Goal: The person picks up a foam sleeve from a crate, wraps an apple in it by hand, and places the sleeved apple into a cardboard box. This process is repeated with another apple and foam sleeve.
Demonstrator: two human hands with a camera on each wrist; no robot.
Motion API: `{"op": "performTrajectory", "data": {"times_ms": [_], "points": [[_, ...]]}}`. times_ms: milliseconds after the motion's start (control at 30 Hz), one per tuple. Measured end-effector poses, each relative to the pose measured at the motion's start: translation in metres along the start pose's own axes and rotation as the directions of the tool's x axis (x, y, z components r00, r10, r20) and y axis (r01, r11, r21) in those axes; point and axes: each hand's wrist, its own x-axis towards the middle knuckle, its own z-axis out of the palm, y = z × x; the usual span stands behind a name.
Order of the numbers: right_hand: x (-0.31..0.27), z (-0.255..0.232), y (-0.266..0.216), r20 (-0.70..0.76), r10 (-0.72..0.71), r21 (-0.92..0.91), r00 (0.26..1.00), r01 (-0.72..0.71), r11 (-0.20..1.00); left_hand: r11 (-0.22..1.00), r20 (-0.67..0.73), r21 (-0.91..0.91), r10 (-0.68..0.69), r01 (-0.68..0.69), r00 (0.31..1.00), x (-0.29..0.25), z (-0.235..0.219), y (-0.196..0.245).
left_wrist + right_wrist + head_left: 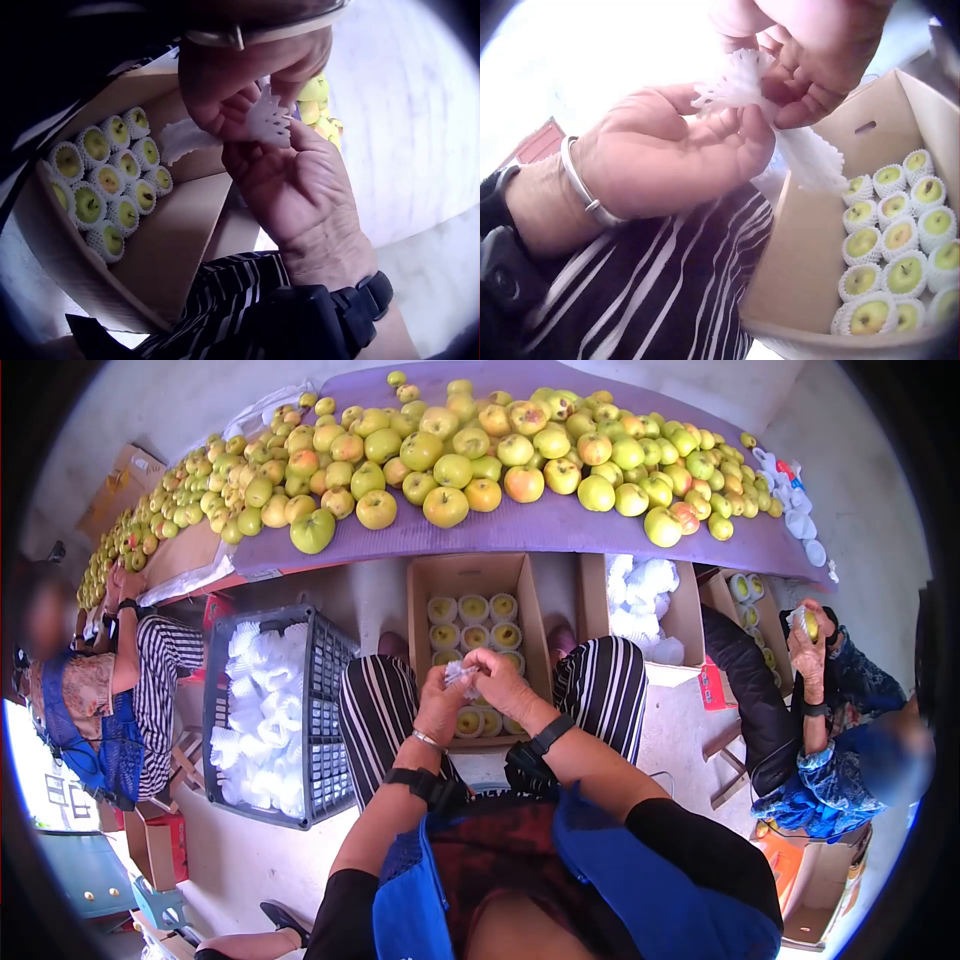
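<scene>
head view, white foam net between fingers of both hands

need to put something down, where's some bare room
Along the near edge of the purple table, in front of the loose apples; also the floor bordered by the striped right trouser leg and foam-net carton. Crowded: mid-table, and the carton between the knees, holding rows of net-wrapped apples.

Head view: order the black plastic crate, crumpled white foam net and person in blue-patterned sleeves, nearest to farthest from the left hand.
1. Crumpled white foam net: in the left hand's fingers.
2. Black plastic crate: floor, to the left.
3. Person in blue-patterned sleeves: far right.
</scene>
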Motion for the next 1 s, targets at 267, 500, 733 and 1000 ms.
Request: {"op": "performTrajectory", "data": {"times_ms": [267,500,733,1000], "points": [[0.0,0.001,-0.009,0.052,0.032,-0.029,0.998,-0.031,0.999,0.998,-0.198,-0.059,-0.031,0.02,0.98,0.007,-0.008,-0.01],[0.054,-0.052,-0.076,-0.109,-0.073,-0.352,0.991,0.03,0.936,0.99,-0.289,-0.135,-0.07,0.032,0.955,0.01,-0.006,-0.01],[0.129,-0.118,-0.134,-0.192,-0.291,-0.65,0.937,0.101,0.753,0.987,-0.259,-0.136,-0.117,0.084,0.959,0.01,-0.002,0.004],[0.187,-0.071,-0.166,-0.066,-0.405,-0.852,0.912,0.159,0.498,0.983,-0.257,-0.175,-0.096,0.052,0.962,0.003,0.003,0.006]]}}
